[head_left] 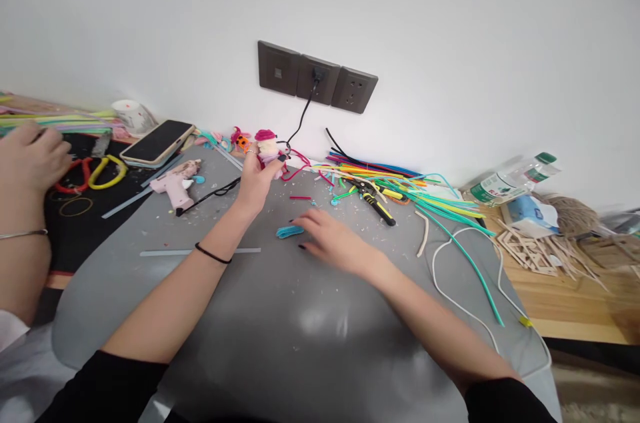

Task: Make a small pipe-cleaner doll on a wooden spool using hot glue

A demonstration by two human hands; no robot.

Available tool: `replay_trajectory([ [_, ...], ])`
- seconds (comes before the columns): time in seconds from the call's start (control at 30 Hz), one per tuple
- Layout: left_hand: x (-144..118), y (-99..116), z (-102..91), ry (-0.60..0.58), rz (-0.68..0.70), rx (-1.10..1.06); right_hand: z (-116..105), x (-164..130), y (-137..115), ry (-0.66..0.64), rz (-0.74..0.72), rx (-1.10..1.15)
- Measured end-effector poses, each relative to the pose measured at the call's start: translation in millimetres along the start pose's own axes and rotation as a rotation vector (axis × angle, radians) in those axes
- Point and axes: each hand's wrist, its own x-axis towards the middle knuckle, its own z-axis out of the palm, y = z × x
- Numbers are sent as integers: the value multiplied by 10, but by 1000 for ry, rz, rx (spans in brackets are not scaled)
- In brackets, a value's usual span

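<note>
The pipe-cleaner doll [267,143] sits pinched in her left hand [257,180], lifted above the grey mat [280,336]; her right hand [327,240] lies flat, fingers spread, touching a blue fuzzy piece [289,231]. A loose pinch might drop the doll towards the glue gun [176,184]

No txt I can read anywhere. Bottle [510,178] on my right has a green/white label, print too small + blurred. White cup [131,114] by the wall shows a red mark, illegible. Phone [157,142] screen dark.
</note>
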Motion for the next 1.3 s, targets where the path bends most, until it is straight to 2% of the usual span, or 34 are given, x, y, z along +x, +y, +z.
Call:
replay_trajectory([
  [0.1, 34, 69, -41, -11, 29, -31, 285, 107, -195, -30, -11, -239],
  [0.2, 62, 151, -68, -6, 65, -88, 331, 198, -175, 6, 75, -349],
  [0.3, 124, 238, -128, -5, 130, -173, 182, 224, 0, 63, 222, -369],
  [0.43, 289, 358, -328, 14, 196, -246, -160, 128, 338, 90, 375, -338],
  [0.53, 419, 452, -542, 172, 242, -317, -404, -24, 588, 112, 649, -428],
  [0.6, 476, 511, -695, 267, 251, -321, -502, -143, 728, 51, 828, -462],
  [0.67, 500, 557, -846, 333, 266, -268, -536, -258, 838, -48, 937, -438],
  [0.77, 485, 595, -1048, 388, 285, -131, -513, -397, 959, -103, 925, -331],
  [0.87, 449, 593, -1203, 449, 268, -25, -492, -491, 1047, -73, 875, -255],
  [0.97, 430, 564, -1311, 542, 226, 85, -511, -538, 1086, -34, 859, -235],
  [1.07, 441, 529, -1382, 618, 198, 132, -561, -509, 1034, -36, 875, -305],
  [1.2, 478, 498, -1430, 685, 165, 193, -646, -249, 802, 39, 840, -384],
  [1.27, 496, 493, -1437, 754, 152, 234, -647, 27, 606, 122, 736, -285],
  [1.3, 503, 492, -1437, 792, 156, 256, -619, 209, 484, 168, 619, -200],
])
